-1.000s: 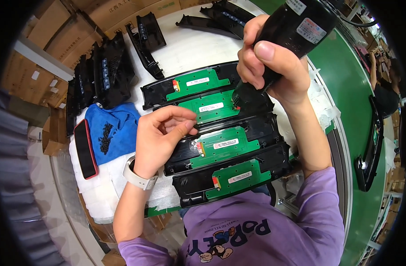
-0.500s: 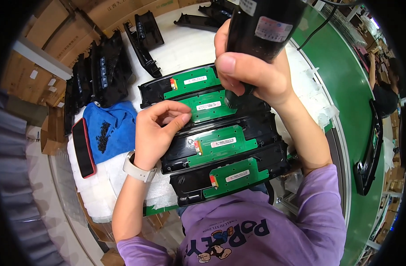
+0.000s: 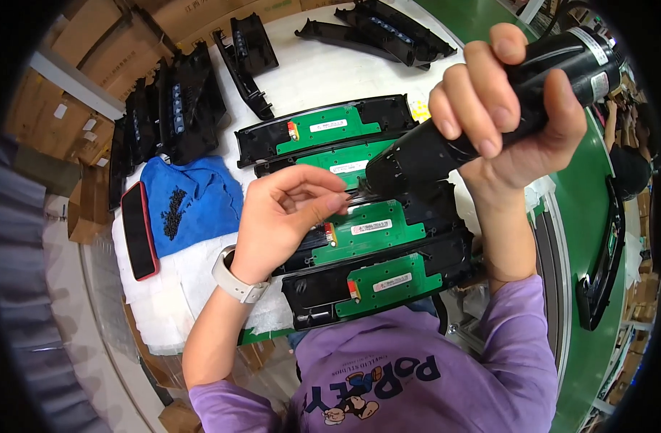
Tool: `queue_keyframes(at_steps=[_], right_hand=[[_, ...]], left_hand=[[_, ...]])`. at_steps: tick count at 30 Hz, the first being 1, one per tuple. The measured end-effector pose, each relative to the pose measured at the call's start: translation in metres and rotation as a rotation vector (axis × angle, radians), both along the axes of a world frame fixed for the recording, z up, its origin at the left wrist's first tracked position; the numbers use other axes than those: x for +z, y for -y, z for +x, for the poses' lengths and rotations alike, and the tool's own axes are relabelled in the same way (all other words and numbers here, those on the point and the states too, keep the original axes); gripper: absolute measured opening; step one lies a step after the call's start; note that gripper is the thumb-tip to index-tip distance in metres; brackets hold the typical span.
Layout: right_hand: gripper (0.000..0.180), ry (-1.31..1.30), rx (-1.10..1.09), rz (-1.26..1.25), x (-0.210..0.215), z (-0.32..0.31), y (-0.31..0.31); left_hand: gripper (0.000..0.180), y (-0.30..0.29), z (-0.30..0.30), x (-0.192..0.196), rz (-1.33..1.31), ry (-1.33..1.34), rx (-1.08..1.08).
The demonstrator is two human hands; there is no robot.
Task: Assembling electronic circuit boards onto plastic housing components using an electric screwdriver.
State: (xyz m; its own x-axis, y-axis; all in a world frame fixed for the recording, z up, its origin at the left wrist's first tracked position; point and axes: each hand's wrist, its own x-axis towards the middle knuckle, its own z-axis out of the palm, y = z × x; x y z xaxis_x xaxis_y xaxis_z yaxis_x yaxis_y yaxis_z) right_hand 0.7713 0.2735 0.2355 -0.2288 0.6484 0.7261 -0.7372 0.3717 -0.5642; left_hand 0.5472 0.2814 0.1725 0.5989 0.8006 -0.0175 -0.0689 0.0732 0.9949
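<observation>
My right grip (image 3: 516,157) clasps a black power tool (image 3: 428,155); I can't tell whether my left grip (image 3: 287,213), above green circuit boards (image 3: 373,246), is closed.

- We see a white-covered table (image 3: 319,76), bearing:
- a blue cloth (image 3: 204,191) (rather rumpled)
- a red-edged phone (image 3: 138,231)
- black housings (image 3: 197,105)
- four black panels (image 3: 453,254) with green boards (image 3: 366,245)

Hard to make out anything between the fingertips of the left hand (image 3: 287,213); impossible to see the second green board (image 3: 327,159) whole behind the black power tool (image 3: 424,153); difficult to tell apart the tiny black bits (image 3: 174,213) on the blue cloth (image 3: 213,191).
</observation>
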Motion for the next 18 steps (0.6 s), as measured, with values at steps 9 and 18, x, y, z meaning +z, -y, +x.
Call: queue_keyframes(at_steps=[9, 18], right_hand=[[0.035, -0.046, 0.02, -0.029, -0.007, -0.0001, 0.0006], [0.037, 0.025, -0.101, -0.147, -0.0084, -0.007, 0.008]], left_hand=[[0.011, -0.0033, -0.0037, -0.0001, -0.06, 0.014, -0.101], [0.011, 0.0037, 0.0013, -0.0015, -0.007, -0.035, -0.071]])
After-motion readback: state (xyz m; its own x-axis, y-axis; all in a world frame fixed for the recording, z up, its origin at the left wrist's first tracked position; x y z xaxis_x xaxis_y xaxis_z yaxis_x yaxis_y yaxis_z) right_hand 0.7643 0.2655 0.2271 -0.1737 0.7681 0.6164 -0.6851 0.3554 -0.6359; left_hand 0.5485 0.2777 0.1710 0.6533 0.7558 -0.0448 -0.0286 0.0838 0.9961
